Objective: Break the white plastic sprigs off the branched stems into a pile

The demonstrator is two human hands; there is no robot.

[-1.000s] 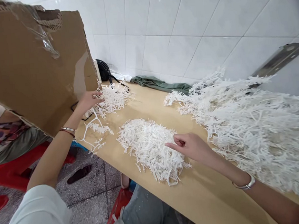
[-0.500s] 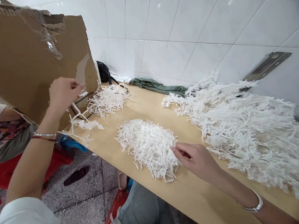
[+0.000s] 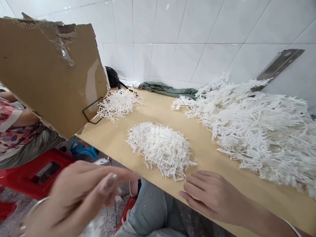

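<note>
A white tiled wall [image 3: 180, 18] rises beyond both your hands, and a tan tabletop [image 3: 110, 137] runs along its foot. Your left hand [image 3: 79, 194] is in front of the table's near edge, over the floor side, blurred, with the index finger stretched out and the thumb close under it. You cannot tell whether it pinches anything; a pale smear below it is too blurred to name. Your right hand [image 3: 213, 194] is palm down at the near edge, fingers bent and close together; whether anything lies beneath them is hidden.

Just beyond your right hand, a little to its left, sits the middle pile [image 3: 163, 147] of short white pieces, apart from your fingers. To that hand's right spreads a large heap [image 3: 263, 135] of white, branching strands. Farther out, beyond your left hand, a smaller tangle [image 3: 118, 103] lies near a black wire frame [image 3: 85, 115] and an upright cardboard panel [image 3: 53, 75]. A green cloth [image 3: 169, 89] lies against the wall, past the middle pile. Left of your left hand, past a red stool [image 3: 36, 175], a person in a flowered top [image 3: 2, 123] is partly screened by the cardboard.
</note>
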